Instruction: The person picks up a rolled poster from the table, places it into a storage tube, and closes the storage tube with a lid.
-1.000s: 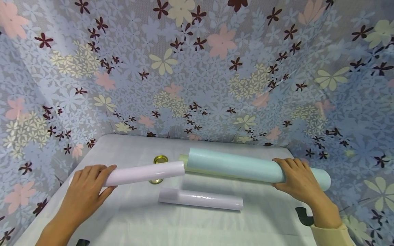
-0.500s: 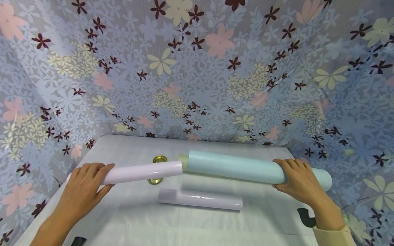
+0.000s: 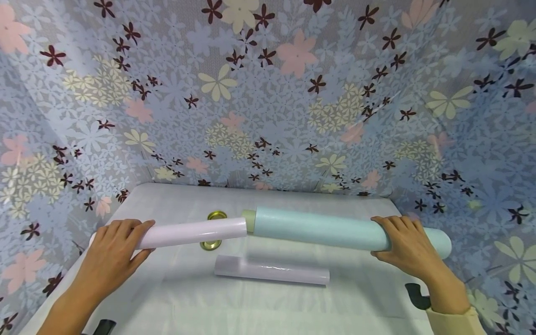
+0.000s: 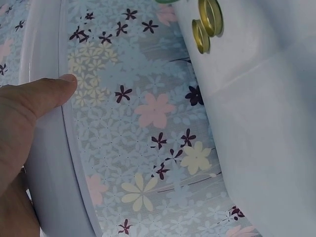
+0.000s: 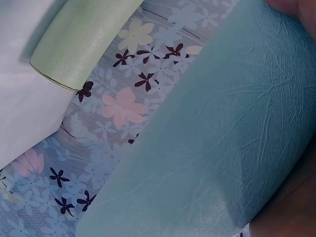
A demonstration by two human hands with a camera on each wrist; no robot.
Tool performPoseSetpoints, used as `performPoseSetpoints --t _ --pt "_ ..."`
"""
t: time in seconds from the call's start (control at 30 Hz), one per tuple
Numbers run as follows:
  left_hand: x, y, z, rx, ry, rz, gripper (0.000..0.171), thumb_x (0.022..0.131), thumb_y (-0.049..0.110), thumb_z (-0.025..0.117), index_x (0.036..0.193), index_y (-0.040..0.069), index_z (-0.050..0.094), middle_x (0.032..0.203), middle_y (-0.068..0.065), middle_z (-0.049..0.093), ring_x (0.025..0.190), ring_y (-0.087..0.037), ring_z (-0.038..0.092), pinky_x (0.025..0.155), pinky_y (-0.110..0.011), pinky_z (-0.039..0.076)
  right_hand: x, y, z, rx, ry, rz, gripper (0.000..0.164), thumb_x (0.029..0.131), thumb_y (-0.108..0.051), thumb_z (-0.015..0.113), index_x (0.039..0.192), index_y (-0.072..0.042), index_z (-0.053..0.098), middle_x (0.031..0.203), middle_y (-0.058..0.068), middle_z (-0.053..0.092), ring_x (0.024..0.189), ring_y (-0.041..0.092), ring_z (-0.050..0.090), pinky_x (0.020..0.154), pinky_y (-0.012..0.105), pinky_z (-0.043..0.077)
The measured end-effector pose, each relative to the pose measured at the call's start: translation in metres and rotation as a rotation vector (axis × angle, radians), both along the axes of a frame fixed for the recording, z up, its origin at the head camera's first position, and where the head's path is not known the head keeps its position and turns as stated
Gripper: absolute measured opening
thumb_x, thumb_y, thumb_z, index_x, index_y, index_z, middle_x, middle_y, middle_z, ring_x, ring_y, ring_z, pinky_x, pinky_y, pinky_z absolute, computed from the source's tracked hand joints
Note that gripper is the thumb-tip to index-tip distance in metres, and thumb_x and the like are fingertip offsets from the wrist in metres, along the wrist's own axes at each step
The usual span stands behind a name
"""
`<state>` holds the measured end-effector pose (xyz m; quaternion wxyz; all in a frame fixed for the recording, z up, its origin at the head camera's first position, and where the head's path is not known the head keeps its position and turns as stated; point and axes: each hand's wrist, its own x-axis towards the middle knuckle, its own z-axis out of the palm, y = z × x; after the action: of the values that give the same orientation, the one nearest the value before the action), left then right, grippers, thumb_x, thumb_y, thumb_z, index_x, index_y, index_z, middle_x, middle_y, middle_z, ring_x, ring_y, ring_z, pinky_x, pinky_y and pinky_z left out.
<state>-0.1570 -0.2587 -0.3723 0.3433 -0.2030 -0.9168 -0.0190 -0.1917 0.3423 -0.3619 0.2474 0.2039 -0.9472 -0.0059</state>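
My left hand [image 3: 110,251] grips a glossy pale lilac roll [image 3: 192,234] near its left end, thumb below and fingers over the top. In the left wrist view the thumb [image 4: 49,96] lies across this roll. A thicker light blue roll [image 3: 318,228], finely creased in the right wrist view, is held by my right hand [image 3: 406,244] toward its right end. Mostly hidden behind it is a pale green roll [image 5: 84,44] on the table. Between the hands and nearer me lies a second lilac roll [image 3: 272,272].
Two gold rings [image 3: 217,214] lie on the white-covered table [image 3: 234,307], partly overlapped by the held lilac roll. Black curved pieces show at the near right [image 3: 416,296] and near left [image 3: 104,327]. Floral cloth [image 3: 268,93] hangs behind and along both sides.
The held lilac roll has shifted slightly left and the blue roll's left end has dipped a little. A bit more of the green roll's end shows between them. Both hands keep their grip.
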Motion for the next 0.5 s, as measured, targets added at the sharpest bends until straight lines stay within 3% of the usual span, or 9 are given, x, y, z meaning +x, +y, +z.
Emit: performPoseSetpoints --t 0.07,0.17,0.2,0.23,0.5 --pt "0.0 0.0001 0.0007 -0.011 -0.008 0.003 0.062 0.087 0.062 0.05 0.12 0.01 0.058 0.099 -0.015 0.061 0.089 -0.038 0.056 0.072 -0.051 0.041 0.0006 0.0003 0.0002 -0.002 -0.001 0.003 0.086 0.051 -0.035 0.088 0.125 -0.011 0.053 0.108 0.016 0.062 0.1 0.037 0.053 0.086 0.054 0.034" --pt "0.0004 0.001 0.0019 -0.025 -0.022 0.012 0.065 0.064 0.033 0.082 0.121 0.011 0.057 0.1 -0.015 0.061 0.091 -0.038 0.056 0.073 -0.051 0.041 0.0012 0.0004 0.0004 -0.007 -0.004 0.008 0.085 0.051 -0.035 0.088 0.125 -0.011 0.053 0.108 0.015 0.062 0.099 0.037 0.053 0.086 0.053 0.034" --pt "0.0005 0.0015 0.0023 -0.029 -0.027 0.014 0.071 0.056 0.022 0.084 0.121 0.011 0.057 0.101 -0.015 0.061 0.091 -0.038 0.056 0.074 -0.051 0.041 0.0014 0.0004 0.0004 -0.009 -0.007 0.008 0.085 0.052 -0.035 0.088 0.125 -0.012 0.053 0.108 0.015 0.062 0.099 0.037 0.053 0.086 0.053 0.034" --pt "0.0005 0.0017 0.0026 -0.03 -0.029 0.016 0.072 0.055 0.022 0.085 0.121 0.011 0.057 0.101 -0.015 0.061 0.091 -0.038 0.056 0.074 -0.051 0.041 0.0014 0.0002 0.0004 -0.01 -0.009 0.009 0.085 0.052 -0.035 0.088 0.125 -0.012 0.053 0.108 0.015 0.062 0.099 0.037 0.053 0.086 0.053 0.034" --pt "0.0 0.003 0.0036 -0.033 -0.029 0.013 0.069 0.058 0.024 0.084 0.121 0.012 0.057 0.102 -0.015 0.061 0.091 -0.038 0.055 0.074 -0.052 0.041 0.0024 -0.0004 0.0005 -0.007 -0.02 0.005 0.085 0.051 -0.035 0.089 0.125 -0.012 0.053 0.108 0.014 0.063 0.1 0.036 0.053 0.086 0.053 0.034"
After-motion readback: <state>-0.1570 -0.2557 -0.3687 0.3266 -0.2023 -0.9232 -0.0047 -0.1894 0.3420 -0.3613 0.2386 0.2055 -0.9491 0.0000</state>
